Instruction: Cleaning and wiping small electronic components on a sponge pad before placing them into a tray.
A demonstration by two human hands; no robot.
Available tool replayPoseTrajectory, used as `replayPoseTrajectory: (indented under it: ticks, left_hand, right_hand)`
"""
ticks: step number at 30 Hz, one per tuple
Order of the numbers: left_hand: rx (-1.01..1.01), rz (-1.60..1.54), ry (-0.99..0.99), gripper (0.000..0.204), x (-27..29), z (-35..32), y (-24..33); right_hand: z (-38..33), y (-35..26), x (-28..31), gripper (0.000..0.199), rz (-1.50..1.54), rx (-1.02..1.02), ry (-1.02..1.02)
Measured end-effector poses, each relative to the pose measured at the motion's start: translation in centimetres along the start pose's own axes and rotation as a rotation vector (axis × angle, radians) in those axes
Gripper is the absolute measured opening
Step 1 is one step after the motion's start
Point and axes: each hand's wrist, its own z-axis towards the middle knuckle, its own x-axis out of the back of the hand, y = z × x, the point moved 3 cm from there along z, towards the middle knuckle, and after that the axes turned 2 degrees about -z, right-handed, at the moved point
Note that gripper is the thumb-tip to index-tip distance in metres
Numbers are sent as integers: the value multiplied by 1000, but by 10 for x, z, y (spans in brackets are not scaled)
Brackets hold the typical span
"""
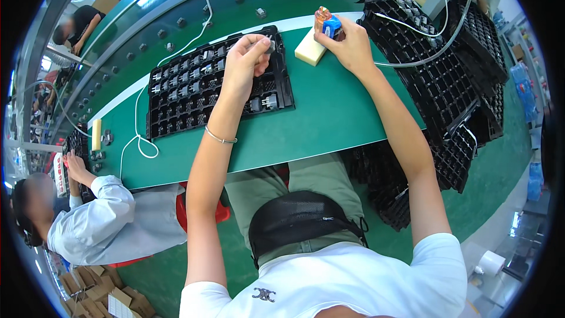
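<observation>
From the head view, the left hand point(246, 62) is pinched shut on a small grey part point(269, 44), holding it right over the top corner of the black compartment tray point(176, 118), so the part sits at the fingertips with the tray's rows of similar pieces spreading below and to the left of the grip. The right hand point(352, 47) is closed around a little blue and orange tool point(327, 23), with a cream block point(310, 50) touching the table just below and left of that grip. A thin white cable point(412, 59) trails away to the right of the hand over the stacked black trays point(453, 82). If I were doing this bit, I'd say keep the pinch near the part's edges so its face stays exposed, and bring both grips close together over the green mat point(329, 118) so nothing drops between tray cells. I can't tell how the part is oriented; it's too small. A silver bracelet point(220, 138) sits on the left wrist, well back from the grip, so probably no snag risk.
</observation>
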Motion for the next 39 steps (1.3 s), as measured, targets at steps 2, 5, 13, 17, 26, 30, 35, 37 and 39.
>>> replayPoseTrajectory:
  ticks: [2,5,13,17,26,30,35,37,39]
  left_hand:
    - [-6,-19,3,23,0,-1,-2]
    - [-32,-32,23,20,-1,-2,-3]
    - [-124,72,-9,17,-5,-3,-1]
    - [-160,45,6,22,-6,-4,-2]
    - [-168,49,11,25,-2,-2,-4]
    - [-114,70,68,24,4,-12,-2]
    - [-235,241,1,22,-21,-18,1]
    - [-262,319,-35,24,-23,-21,-1]
    - [-244,286,-35,24,-29,-25,1]
  right_hand:
    - [1,8,-4,43,38,-27,16]
    - [13,17,-8,45,66,-62,-14]
    - [101,32,-47,40,63,-21,-98]
    - [136,54,-76,45,-121,-79,0]
    - [132,47,-73,43,-200,-3,-13]
    - [75,-7,-50,32,436,-86,-210]
    - [-3,-32,-16,33,847,-307,-347]
    - [-14,-33,-17,33,869,-307,-362]
    - [-20,-34,-20,33,894,-300,-402]
